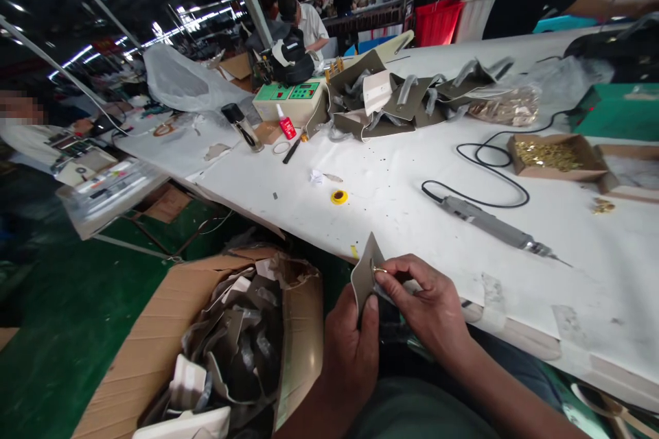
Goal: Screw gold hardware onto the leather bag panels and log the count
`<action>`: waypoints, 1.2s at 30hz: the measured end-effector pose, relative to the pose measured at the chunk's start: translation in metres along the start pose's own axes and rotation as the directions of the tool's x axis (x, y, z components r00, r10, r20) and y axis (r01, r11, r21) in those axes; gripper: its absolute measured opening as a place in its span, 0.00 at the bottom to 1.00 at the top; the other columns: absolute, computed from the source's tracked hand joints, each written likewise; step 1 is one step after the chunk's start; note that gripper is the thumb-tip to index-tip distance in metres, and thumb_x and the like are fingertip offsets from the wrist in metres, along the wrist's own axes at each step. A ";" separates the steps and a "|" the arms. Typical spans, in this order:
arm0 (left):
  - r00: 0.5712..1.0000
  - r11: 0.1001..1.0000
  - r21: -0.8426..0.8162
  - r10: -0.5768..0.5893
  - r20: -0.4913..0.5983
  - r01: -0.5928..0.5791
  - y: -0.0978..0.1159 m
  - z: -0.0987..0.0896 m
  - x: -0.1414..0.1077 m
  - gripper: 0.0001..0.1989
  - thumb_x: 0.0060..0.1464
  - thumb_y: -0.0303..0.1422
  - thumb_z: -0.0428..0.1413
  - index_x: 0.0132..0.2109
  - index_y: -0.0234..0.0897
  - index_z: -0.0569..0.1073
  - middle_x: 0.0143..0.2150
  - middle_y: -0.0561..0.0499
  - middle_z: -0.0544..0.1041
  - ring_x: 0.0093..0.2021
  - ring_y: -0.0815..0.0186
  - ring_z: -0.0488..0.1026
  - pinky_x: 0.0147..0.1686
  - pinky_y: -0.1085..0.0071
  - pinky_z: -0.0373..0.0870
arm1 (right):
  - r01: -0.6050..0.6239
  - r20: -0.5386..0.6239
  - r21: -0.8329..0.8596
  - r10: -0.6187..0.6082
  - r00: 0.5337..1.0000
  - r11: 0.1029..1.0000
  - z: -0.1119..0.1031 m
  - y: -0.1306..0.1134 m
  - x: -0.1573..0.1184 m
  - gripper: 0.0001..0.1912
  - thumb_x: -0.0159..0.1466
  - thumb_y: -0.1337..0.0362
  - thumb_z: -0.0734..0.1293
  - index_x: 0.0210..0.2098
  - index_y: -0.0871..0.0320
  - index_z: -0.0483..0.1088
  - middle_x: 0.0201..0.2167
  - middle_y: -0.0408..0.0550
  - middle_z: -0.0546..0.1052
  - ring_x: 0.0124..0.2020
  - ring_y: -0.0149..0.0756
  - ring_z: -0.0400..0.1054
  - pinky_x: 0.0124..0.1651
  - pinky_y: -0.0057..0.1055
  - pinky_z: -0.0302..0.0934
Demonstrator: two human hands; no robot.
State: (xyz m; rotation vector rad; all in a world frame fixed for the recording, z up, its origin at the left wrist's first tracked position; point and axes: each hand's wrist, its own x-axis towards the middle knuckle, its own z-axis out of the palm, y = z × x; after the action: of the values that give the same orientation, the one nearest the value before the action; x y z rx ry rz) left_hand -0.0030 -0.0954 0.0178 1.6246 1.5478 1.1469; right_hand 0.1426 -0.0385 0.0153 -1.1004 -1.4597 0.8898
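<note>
My left hand [353, 343] is closed around a grey-taupe leather piece [364, 281], its thumb pressed on the near face. The piece stands tilted upright just off the table's front edge. With thumb and forefinger pinched, my right hand [430, 298] holds a small gold-coloured metal fitting [379, 270] against the face of that piece. Its exact kind is too small to make out. A grey electric screwdriver [487, 223] with a thin bit lies to the right on the white table [401, 164], its black cord looping back.
At lower left an open cardboard box [149, 329] holds several similar leather pieces. More leather pieces [406, 99] are piled at the back. A small carton of gold fittings [553, 154], a yellow ring-shaped item [339, 197] and a red bottle [286, 125] stand on the table. People work beyond.
</note>
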 end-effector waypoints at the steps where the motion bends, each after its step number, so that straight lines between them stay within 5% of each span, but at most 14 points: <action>1: 1.000 1.000 0.003 0.002 0.004 -0.002 0.001 0.001 0.000 0.14 0.72 0.35 0.50 0.58 0.43 0.74 0.54 0.48 0.79 0.57 0.60 0.76 0.57 0.66 0.70 | -0.016 -0.025 -0.009 0.016 1.000 1.000 0.000 -0.001 -0.001 0.05 0.68 0.60 0.72 0.35 0.52 0.78 0.33 0.43 0.81 0.35 0.37 0.76 0.38 0.31 0.69; 9: 0.998 0.998 0.039 0.056 0.042 -0.058 0.009 0.003 0.001 0.17 0.69 0.34 0.52 0.62 0.44 0.70 0.60 0.45 0.75 0.61 0.56 0.72 0.64 0.60 0.68 | 0.097 0.015 -0.027 -0.096 0.995 0.995 -0.005 -0.005 -0.012 0.10 0.67 0.61 0.70 0.48 0.50 0.80 0.44 0.50 0.82 0.45 0.45 0.77 0.49 0.40 0.72; 14: 0.978 0.961 0.185 0.194 0.070 -0.204 0.006 0.007 0.005 0.33 0.60 0.33 0.60 0.70 0.46 0.62 0.65 0.41 0.68 0.63 0.50 0.70 0.62 0.55 0.71 | -0.010 0.054 0.043 0.008 0.999 0.999 -0.009 -0.014 -0.017 0.27 0.54 0.54 0.80 0.52 0.52 0.77 0.50 0.51 0.80 0.52 0.50 0.74 0.56 0.43 0.69; 16: 0.973 0.938 0.258 0.219 0.072 -0.230 0.007 0.012 0.005 0.38 0.58 0.33 0.61 0.73 0.45 0.58 0.66 0.39 0.65 0.63 0.48 0.71 0.60 0.54 0.73 | -0.123 0.064 0.087 0.117 0.991 0.989 -0.011 -0.020 -0.017 0.25 0.55 0.53 0.79 0.50 0.52 0.77 0.47 0.48 0.81 0.49 0.48 0.74 0.54 0.40 0.69; 19: 0.974 0.898 0.377 0.212 0.076 -0.225 0.014 0.016 0.009 0.43 0.55 0.34 0.63 0.74 0.47 0.56 0.67 0.38 0.63 0.60 0.46 0.72 0.55 0.54 0.76 | -0.359 0.108 0.299 0.342 0.934 0.884 -0.014 -0.023 -0.016 0.21 0.63 0.49 0.74 0.50 0.54 0.77 0.42 0.48 0.82 0.42 0.45 0.76 0.45 0.36 0.71; 23: 0.952 0.869 0.409 0.192 0.237 -0.277 0.029 0.008 0.026 0.52 0.43 0.40 0.71 0.74 0.44 0.59 0.67 0.38 0.64 0.61 0.43 0.69 0.59 0.50 0.73 | -0.535 0.220 0.586 0.516 0.828 0.609 -0.020 -0.013 -0.012 0.24 0.64 0.47 0.73 0.50 0.58 0.77 0.39 0.52 0.84 0.33 0.45 0.77 0.35 0.35 0.71; 26: 0.922 0.881 0.333 0.234 0.309 -0.336 0.035 0.001 0.046 0.36 0.55 0.43 0.65 0.69 0.45 0.69 0.62 0.40 0.69 0.61 0.48 0.68 0.62 0.52 0.70 | -0.561 0.240 0.663 0.569 0.786 0.496 -0.026 -0.006 -0.008 0.23 0.63 0.49 0.74 0.48 0.60 0.78 0.36 0.53 0.84 0.30 0.45 0.78 0.32 0.34 0.69; 28: 0.927 0.904 0.259 0.275 0.256 -0.340 0.033 0.003 0.060 0.19 0.64 0.38 0.58 0.61 0.47 0.77 0.57 0.43 0.72 0.60 0.53 0.69 0.63 0.55 0.68 | -0.567 0.253 0.691 0.585 0.771 0.448 -0.031 -0.005 -0.005 0.21 0.62 0.51 0.75 0.48 0.60 0.78 0.34 0.53 0.84 0.29 0.44 0.78 0.31 0.33 0.69; 30: 0.955 0.949 0.147 0.258 0.146 -0.279 0.028 0.011 0.072 0.12 0.64 0.34 0.58 0.51 0.45 0.81 0.56 0.45 0.73 0.60 0.56 0.70 0.63 0.57 0.68 | -0.572 0.270 0.712 0.593 0.758 0.408 -0.035 -0.005 -0.004 0.21 0.61 0.53 0.75 0.48 0.60 0.78 0.33 0.52 0.84 0.28 0.43 0.78 0.31 0.33 0.70; 32: 0.989 0.992 -0.017 0.128 0.073 -0.127 0.023 0.022 0.081 0.14 0.57 0.33 0.63 0.51 0.43 0.79 0.58 0.45 0.73 0.59 0.56 0.72 0.59 0.60 0.71 | -0.575 0.274 0.721 0.604 0.749 0.387 -0.040 -0.005 -0.003 0.20 0.61 0.54 0.75 0.48 0.60 0.78 0.33 0.52 0.84 0.28 0.44 0.78 0.32 0.35 0.71; 34: 0.990 0.976 -0.199 -0.067 0.122 0.090 0.019 0.032 0.089 0.30 0.50 0.33 0.68 0.61 0.42 0.72 0.58 0.44 0.75 0.55 0.56 0.75 0.52 0.63 0.75 | -0.576 0.256 0.719 0.623 0.739 0.388 -0.045 -0.004 -0.004 0.20 0.61 0.55 0.75 0.47 0.61 0.77 0.34 0.53 0.85 0.29 0.46 0.79 0.32 0.37 0.72; 36: 0.946 0.903 -0.326 -0.202 0.253 0.280 0.016 0.039 0.094 0.39 0.46 0.34 0.70 0.65 0.39 0.68 0.53 0.45 0.79 0.49 0.58 0.78 0.47 0.66 0.75 | -0.581 0.234 0.709 0.644 0.728 0.399 -0.049 0.000 -0.006 0.20 0.61 0.55 0.75 0.47 0.60 0.77 0.36 0.54 0.85 0.31 0.48 0.79 0.32 0.38 0.72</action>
State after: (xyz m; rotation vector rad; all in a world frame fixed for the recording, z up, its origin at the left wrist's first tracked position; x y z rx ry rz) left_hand 0.0337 0.0003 0.0310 1.2279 1.2728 1.0114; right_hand 0.1912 -0.0455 0.0221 -0.9813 -0.4073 1.7660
